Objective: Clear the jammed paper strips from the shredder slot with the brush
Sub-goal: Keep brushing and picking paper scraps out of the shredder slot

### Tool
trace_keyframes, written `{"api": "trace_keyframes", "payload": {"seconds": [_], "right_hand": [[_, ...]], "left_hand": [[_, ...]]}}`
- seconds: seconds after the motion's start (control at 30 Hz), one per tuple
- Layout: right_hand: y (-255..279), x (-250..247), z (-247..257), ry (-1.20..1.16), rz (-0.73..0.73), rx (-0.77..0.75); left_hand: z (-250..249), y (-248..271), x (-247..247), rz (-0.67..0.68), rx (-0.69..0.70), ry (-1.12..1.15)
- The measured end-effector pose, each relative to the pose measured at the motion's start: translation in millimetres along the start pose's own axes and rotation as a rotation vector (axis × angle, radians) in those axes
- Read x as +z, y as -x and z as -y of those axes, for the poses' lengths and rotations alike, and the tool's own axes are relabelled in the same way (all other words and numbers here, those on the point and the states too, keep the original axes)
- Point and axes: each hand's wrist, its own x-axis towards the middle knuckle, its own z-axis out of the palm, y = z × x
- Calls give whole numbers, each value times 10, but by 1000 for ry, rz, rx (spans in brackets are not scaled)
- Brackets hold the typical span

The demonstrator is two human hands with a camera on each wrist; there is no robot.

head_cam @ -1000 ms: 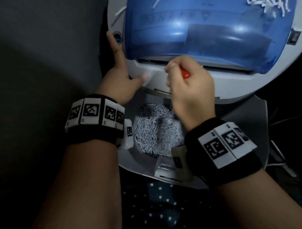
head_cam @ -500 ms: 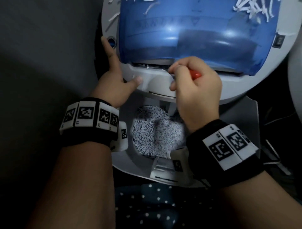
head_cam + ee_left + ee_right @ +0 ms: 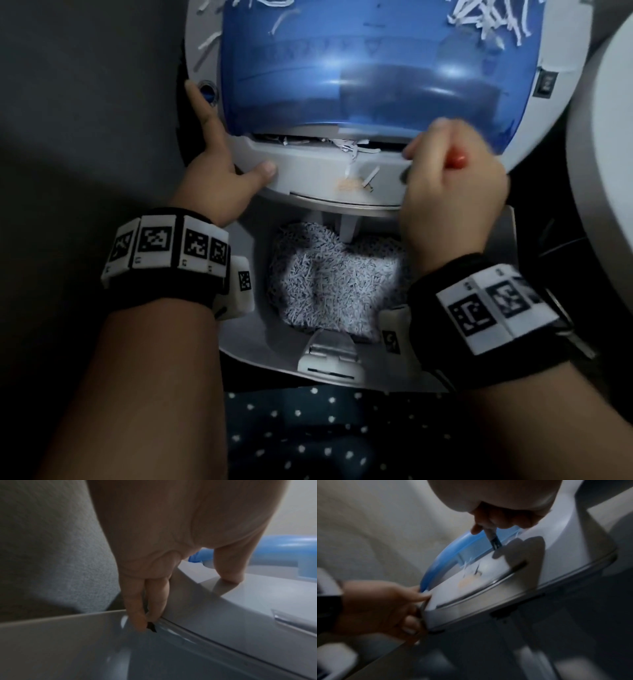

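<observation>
The right hand (image 3: 452, 185) is clenched around the brush (image 3: 495, 542), its bristles at the shredder slot (image 3: 308, 140).

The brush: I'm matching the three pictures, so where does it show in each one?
Head: only the orange handle end of the brush shows, poking from the right hand, right of centre.
Left wrist: not in view.
Right wrist: dark tip of the brush, upper centre, below the fingers.
Shared landmark: blue cover.
</observation>
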Motion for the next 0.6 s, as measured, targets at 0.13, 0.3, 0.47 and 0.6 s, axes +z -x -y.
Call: {"api": "trace_keyframes", "payload": {"seconds": [0.13,0.3,0.47,0.6], "right_hand": [[220,170,22,-88,249,0],[139,131,137,-370,277,117],[178,225,118,-246,164,125],[281,322,170,-360,484,98]], "left_hand": [[-9,17,-3,-15,11,-8],[-44,41,-7,-9,12,-17],[-60,46,-22,11,-14,-16],[-110,69,-20,9,-23,-10]]}}
